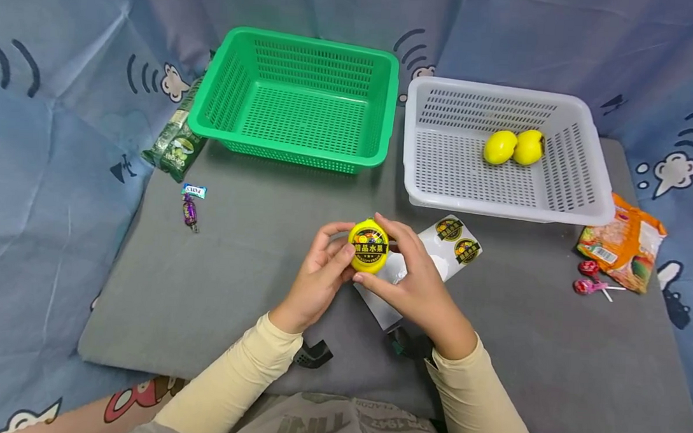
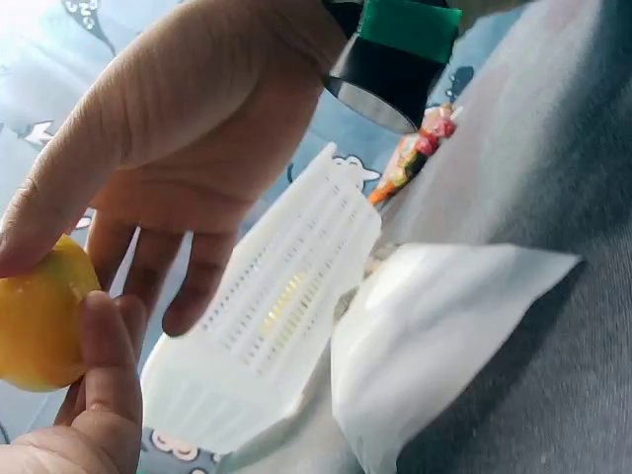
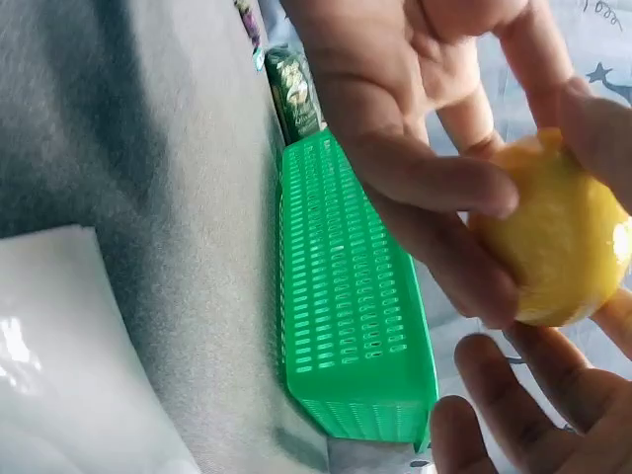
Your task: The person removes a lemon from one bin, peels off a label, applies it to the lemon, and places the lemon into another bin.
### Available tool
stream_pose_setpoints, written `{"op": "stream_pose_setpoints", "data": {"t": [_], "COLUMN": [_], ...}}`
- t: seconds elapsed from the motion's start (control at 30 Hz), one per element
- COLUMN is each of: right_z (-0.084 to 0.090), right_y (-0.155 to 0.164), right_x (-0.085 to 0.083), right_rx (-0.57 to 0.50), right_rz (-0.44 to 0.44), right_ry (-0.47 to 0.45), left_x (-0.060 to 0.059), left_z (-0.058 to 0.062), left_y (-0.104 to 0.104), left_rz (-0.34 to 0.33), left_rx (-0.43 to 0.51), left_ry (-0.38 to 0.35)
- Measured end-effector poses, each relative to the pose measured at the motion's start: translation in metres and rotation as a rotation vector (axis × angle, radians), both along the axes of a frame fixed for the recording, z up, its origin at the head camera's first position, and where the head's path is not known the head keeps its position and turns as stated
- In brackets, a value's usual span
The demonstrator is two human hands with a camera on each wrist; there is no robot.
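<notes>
A round yellow lemon is held up between both hands above the table. Its face toward the head camera bears a round black-and-gold fruit sticker. My left hand grips it from the left, thumb on its front. From the other side my right hand pinches it, index finger at the top and thumb at the bottom. In the right wrist view the lemon shows bare yellow skin amid the fingers. Below the right hand lies a white sticker sheet with two stickers at its far end, partly hidden.
At the back stand a green basket and a white basket holding two yellow lemons. Left lie a green snack bag and two wrapped candies; right, an orange bag and lollipops.
</notes>
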State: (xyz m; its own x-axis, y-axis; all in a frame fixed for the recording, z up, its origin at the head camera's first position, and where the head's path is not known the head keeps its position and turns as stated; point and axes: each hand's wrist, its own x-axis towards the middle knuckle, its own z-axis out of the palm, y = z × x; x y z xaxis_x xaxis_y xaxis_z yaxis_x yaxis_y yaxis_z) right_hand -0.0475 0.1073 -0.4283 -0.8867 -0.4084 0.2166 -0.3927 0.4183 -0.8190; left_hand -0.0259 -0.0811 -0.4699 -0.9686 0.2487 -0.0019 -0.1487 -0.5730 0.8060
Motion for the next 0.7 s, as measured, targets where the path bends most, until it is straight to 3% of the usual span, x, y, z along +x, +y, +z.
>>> {"op": "stream_pose_setpoints", "data": {"t": [0.13,0.27,0.4,0.53,0.7], "right_z": [0.000,-0.002,-0.004,-0.006,-0.010], "right_y": [0.000,0.000,-0.001,-0.001,-0.001], "right_x": [0.000,0.000,0.000,-0.001,0.000], "right_rx": [0.032,0.058,0.066,0.074,0.144], "right_rz": [-0.046,-0.054,-0.035,-0.008,0.009], "right_ry": [0.029,0.064,0.091,0.104,0.093], "left_x": [-0.001,-0.002,-0.005,-0.010,-0.014], "left_z": [-0.002,0.001,0.005,0.002,-0.010], "left_y": [0.000,0.001,0.004,0.005,0.006], "left_rz": [0.014,0.074,0.096,0.098,0.004], "left_rx": [-0.171,-0.299,-0.389,-0.507,-0.645], "left_ry": [0.158,0.330,0.399,0.459,0.532]}}
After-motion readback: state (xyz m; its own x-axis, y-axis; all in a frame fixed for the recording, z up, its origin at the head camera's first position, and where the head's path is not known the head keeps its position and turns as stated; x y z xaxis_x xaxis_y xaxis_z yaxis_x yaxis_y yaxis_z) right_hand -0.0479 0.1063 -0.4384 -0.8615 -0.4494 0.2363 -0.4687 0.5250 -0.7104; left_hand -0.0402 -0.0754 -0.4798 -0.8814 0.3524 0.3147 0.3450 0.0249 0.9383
